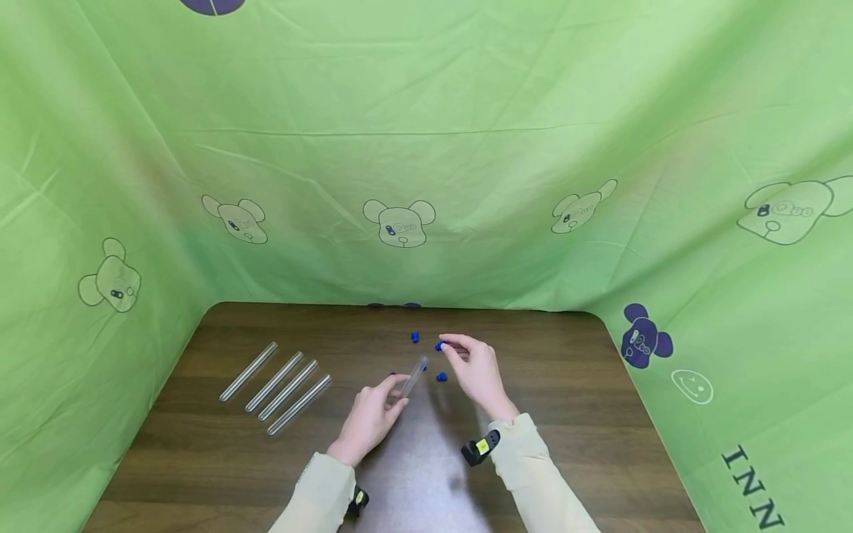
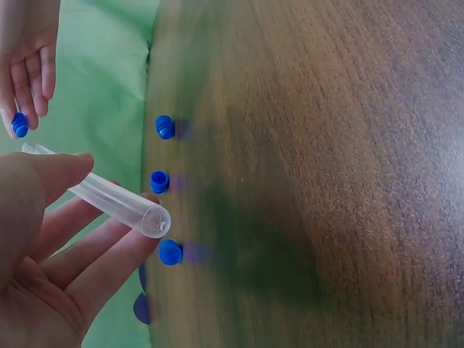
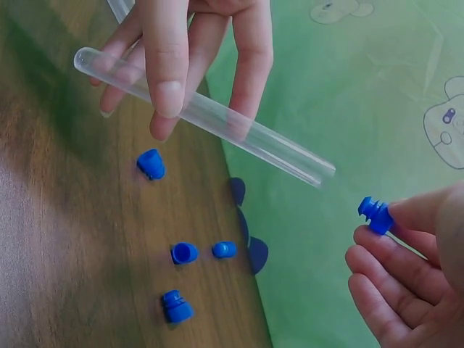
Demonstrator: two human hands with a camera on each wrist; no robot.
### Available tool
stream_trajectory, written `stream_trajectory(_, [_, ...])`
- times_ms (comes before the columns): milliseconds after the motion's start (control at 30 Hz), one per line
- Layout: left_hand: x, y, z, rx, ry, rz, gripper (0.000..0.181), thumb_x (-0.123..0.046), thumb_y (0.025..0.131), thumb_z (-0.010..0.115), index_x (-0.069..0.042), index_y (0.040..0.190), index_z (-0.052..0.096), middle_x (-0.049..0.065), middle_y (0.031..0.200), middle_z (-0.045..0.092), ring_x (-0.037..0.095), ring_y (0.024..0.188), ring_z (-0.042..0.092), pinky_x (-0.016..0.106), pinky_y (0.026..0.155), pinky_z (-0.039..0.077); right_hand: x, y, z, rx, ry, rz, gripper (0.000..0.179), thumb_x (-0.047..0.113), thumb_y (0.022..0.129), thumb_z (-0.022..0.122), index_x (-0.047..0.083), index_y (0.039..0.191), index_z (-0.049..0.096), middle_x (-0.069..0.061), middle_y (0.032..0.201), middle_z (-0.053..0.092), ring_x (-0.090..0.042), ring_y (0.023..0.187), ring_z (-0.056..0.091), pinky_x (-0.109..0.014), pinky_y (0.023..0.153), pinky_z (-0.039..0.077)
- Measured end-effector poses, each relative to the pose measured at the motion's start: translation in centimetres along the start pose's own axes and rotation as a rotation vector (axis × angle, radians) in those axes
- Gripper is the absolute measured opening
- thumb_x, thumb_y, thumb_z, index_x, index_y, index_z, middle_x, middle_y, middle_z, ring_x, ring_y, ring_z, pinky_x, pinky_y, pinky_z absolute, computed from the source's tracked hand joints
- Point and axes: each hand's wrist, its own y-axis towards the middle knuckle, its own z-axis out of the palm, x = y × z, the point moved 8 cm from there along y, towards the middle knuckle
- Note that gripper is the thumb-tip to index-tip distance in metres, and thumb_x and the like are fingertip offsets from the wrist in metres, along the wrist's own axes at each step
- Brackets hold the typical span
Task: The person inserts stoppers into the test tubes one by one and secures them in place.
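Seen from the head view, the clear test tube point(image 1: 414, 377) is held aslant just above the wooden table point(image 1: 600, 429), its mouth toward one o'clock and its rounded end toward seven. The left hand point(image 1: 369, 420) has thumb and fingers clamped on it from opposite sides, its fingers otherwise spread a little; this grip lies back from the rim, probably to steady the tube while keeping the mouth uncovered. From the tube's middle, the right hand point(image 1: 476, 370) is near three o'clock, with thumb and index finger pinched on a blue stopper point(image 3: 375, 215) and the remaining fingers loosely bent beneath. The pinch takes the stopper by its wider head, so the ribbed neck is bare and faces roughly toward the mouth; the two are near but apart, so nothing yet plugs the tube. Four loose stoppers point(image 1: 441, 377) lie scattered around the tube, at about nine, twelve, one and three o'clock, a spread that seems handy for picking by either hand. Four spare tubes point(image 1: 300, 405) lie well apart from these, at nine o'clock, roughly parallel with gaps between, presumably so each can be lifted singly without knocking its neighbour.
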Motion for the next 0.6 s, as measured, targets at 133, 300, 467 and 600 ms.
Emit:
stream_trajectory(133, [-0.02,0.07,0.19,0.015,-0.029,-0.007,0.039,-0.006,0.094,0.074,-0.013,0.132,0.064,0.009,0.097,0.077,0.008,0.072,0.071,0.024,0.061,0.055,0.23,-0.03,0.12,0.011,0.0,0.001,0.019,0.006,0.096,0.071,0.004,0.114,0.077,-0.006,0.101,0.076,-0.022,0.088,0.072,-0.037,0.082,0.057])
stream_trajectory(300, [-0.06,0.15,0.44,0.029,-0.049,-0.013,0.039,-0.007,0.095,0.073,-0.012,0.132,0.064,0.008,0.098,0.077,0.004,0.07,0.07,0.023,0.061,0.053,0.52,-0.12,0.2,0.023,0.006,-0.002,0.019,0.006,0.097,0.07,0.005,0.114,0.077,-0.006,0.103,0.076,-0.021,0.089,0.072,-0.037,0.082,0.057])
stream_trajectory(467, [-0.19,0.25,0.53,0.029,-0.066,-0.02,0.038,-0.006,0.095,0.073,-0.011,0.131,0.064,0.008,0.098,0.077,0.004,0.071,0.069,0.023,0.061,0.054,0.67,-0.21,0.37,0.036,0.012,-0.011,0.019,0.005,0.097,0.07,0.003,0.115,0.076,-0.007,0.102,0.076,-0.022,0.089,0.072,-0.036,0.082,0.057])
stream_trajectory(600, [-0.29,0.27,0.59,0.018,-0.082,-0.006,0.038,-0.004,0.094,0.073,-0.01,0.131,0.064,0.01,0.097,0.077,0.005,0.07,0.07,0.023,0.061,0.054,0.69,-0.26,0.54,0.048,0.01,-0.009,0.02,0.005,0.096,0.07,0.003,0.115,0.076,-0.007,0.102,0.076,-0.022,0.089,0.072,-0.036,0.082,0.057])
